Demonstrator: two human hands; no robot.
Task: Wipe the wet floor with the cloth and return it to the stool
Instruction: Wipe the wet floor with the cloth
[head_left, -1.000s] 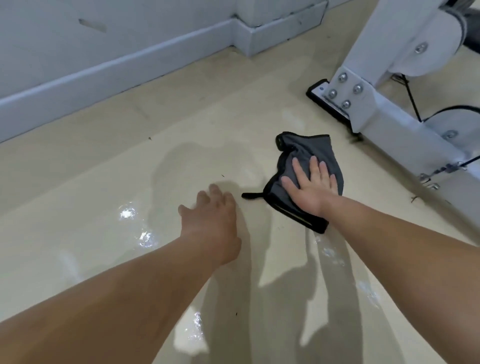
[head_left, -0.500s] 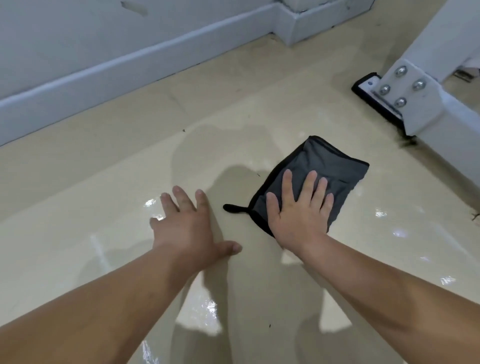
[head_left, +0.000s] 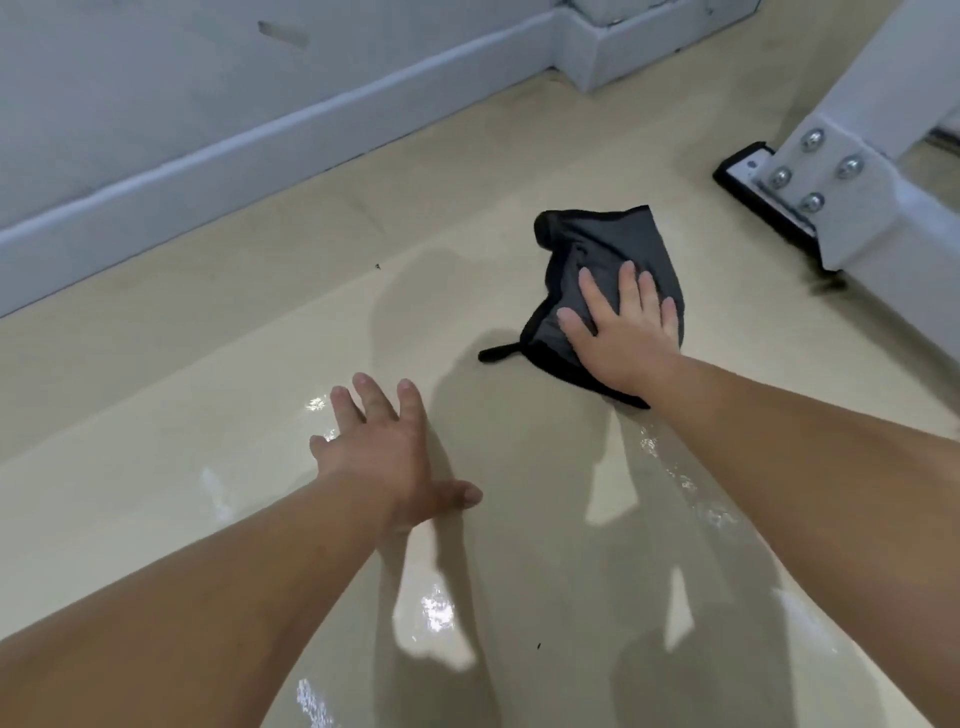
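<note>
The right hand (head_left: 626, 332) lies flat on the cloth (head_left: 618, 249), fingers spread and pressing down, so its grip is loose and not closed around anything. The cloth is dark grey with a black edge (a little black loop (head_left: 496, 353) sticks out on its left side). It sits bunched up on the floor (head_left: 208, 364), far and to the right. The left hand (head_left: 384, 452) is flat on the floor too, fingers wide apart, holding nothing, nearer and to the left of the cloth. The floor is shiny and wet near the hands, with a wet streak (head_left: 680, 478) just below the cloth. A white metal frame (head_left: 852, 208) with bolts stands far right. A white skirting board (head_left: 260, 135) runs along the far wall.
</note>
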